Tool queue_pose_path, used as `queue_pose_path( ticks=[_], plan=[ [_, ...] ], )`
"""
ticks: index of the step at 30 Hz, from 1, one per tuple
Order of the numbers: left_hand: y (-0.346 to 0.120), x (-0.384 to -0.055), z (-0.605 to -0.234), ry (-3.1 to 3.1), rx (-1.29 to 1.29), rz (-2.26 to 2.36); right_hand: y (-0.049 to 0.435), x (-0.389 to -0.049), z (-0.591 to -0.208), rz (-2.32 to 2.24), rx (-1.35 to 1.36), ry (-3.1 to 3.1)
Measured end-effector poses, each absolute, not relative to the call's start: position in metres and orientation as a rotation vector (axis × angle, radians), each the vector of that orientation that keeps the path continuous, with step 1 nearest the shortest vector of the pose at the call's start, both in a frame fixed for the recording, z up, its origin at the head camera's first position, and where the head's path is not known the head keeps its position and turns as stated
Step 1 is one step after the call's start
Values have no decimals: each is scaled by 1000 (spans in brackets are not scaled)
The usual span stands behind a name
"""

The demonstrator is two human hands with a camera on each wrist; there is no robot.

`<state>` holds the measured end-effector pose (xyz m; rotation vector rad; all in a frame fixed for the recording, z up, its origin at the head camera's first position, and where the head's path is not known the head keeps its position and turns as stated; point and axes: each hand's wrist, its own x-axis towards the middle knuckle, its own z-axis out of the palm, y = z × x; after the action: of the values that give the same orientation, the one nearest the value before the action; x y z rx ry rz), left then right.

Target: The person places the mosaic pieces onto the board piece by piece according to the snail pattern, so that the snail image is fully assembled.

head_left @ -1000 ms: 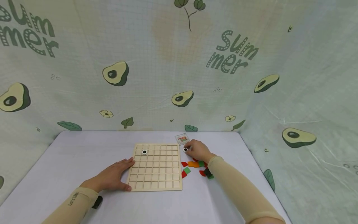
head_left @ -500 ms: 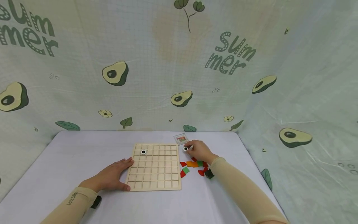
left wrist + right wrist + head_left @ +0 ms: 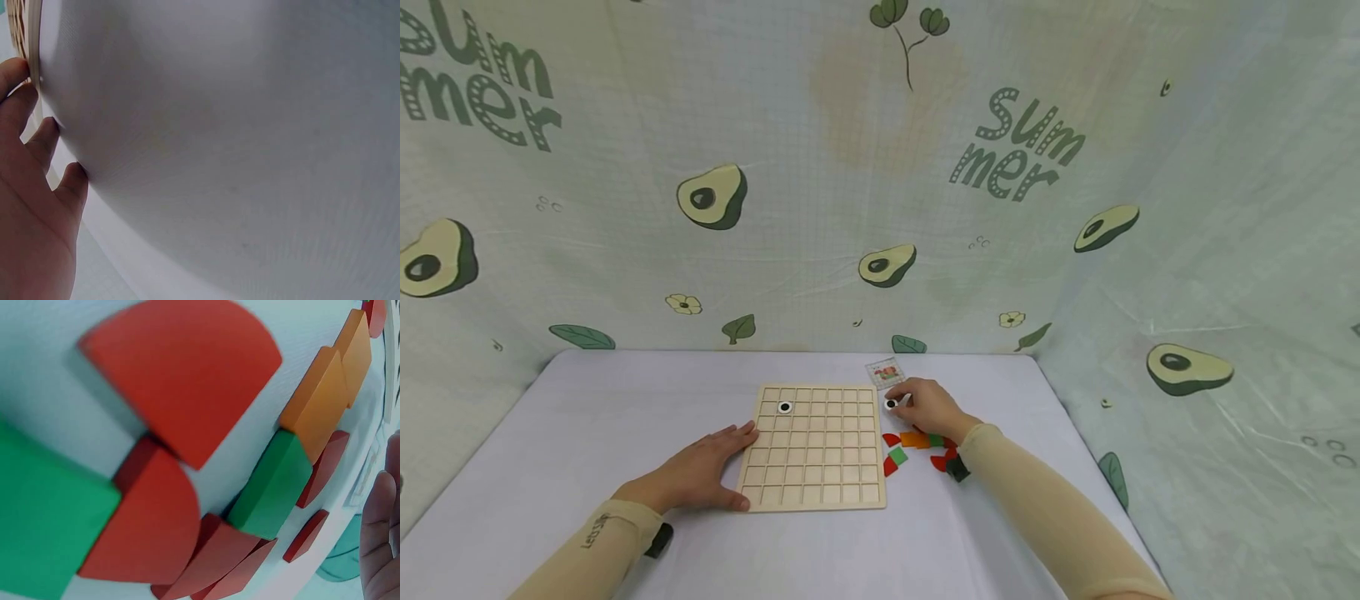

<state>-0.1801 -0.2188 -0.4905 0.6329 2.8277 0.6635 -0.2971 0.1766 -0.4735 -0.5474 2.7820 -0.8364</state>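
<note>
A pale wooden grid board (image 3: 815, 450) lies flat on the white table, one white tile with a black dot (image 3: 785, 407) in a cell near its upper left corner. My left hand (image 3: 696, 475) rests along the board's left edge, fingers extended and thumb by the lower corner. In the left wrist view those fingertips (image 3: 72, 178) reach the table surface and the board's side. Just off the board's upper right side, my right hand (image 3: 931, 407) pinches a second white tile with a black dot (image 3: 891, 404). The right wrist view shows only part of that hand; its tile is out of sight there.
Red quarter-round pieces (image 3: 187, 369), orange pieces (image 3: 317, 400) and green square pieces (image 3: 272, 484) lie loosely right of the board, partly under the right forearm. A small picture card (image 3: 886, 372) lies beyond the right hand. A patterned cloth (image 3: 805, 250) hangs behind the table.
My right hand has shifted slightly left toward the board with the pinched tile. My left hand stays at the board's left edge.
</note>
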Motion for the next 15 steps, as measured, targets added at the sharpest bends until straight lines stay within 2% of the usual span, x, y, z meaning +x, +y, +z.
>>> queue_pose_path(
  ticks=[15],
  plan=[
    [-218,-179,-488,2837,656,668,147,-300,-470,-753,-708,2822]
  ],
)
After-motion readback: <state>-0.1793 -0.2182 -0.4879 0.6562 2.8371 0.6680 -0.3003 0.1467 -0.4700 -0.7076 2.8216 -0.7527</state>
